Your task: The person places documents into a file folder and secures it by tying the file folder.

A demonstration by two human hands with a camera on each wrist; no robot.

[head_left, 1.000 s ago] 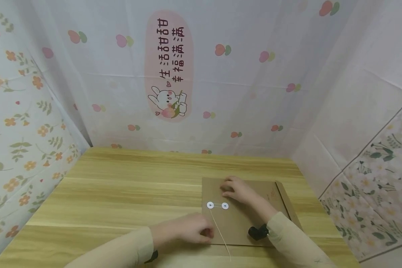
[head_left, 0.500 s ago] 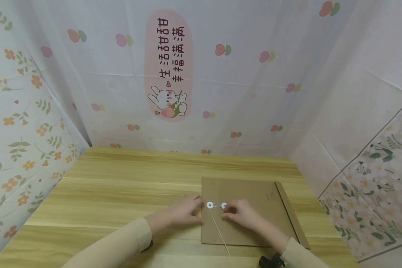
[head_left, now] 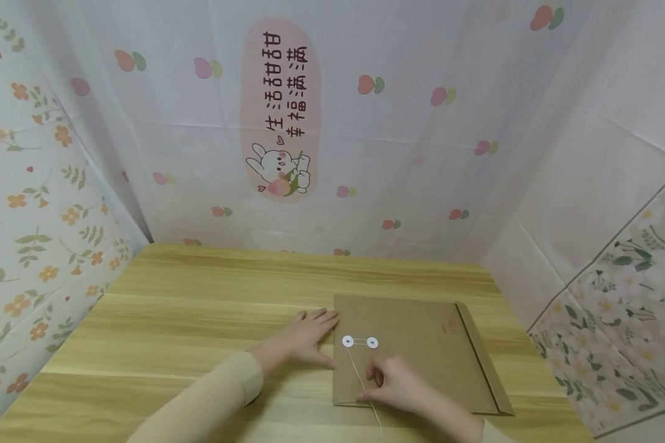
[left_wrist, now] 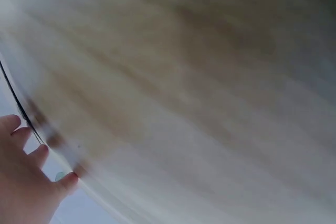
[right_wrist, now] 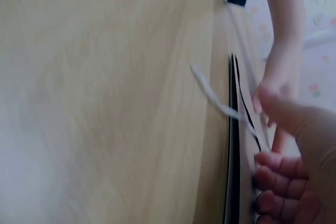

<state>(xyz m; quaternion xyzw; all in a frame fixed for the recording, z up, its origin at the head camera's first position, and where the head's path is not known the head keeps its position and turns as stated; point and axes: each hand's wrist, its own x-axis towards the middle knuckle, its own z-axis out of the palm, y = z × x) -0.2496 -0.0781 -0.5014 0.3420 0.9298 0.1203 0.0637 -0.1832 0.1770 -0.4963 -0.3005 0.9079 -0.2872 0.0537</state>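
A brown kraft string-tie envelope lies flat on the table. Near its left edge are two white button discs, with thin string wound between them. The string's loose end hangs past the front edge; in the right wrist view the string sticks out beyond the envelope. With fingers spread, my left hand touches the envelope's left edge. My right hand is over the front left part, thumb and bent fingers apart on either side of the string. In the left wrist view my left hand shows spread fingertips.
The wood-grain table extends left of and behind the envelope. Patterned cloth hangs behind the table and along both sides. A dark flap slit runs along the envelope's right side.
My right hand has come from the envelope's upper part, past the right button, down to the loose string. My left hand has moved up from the front left corner and spread along the left edge.
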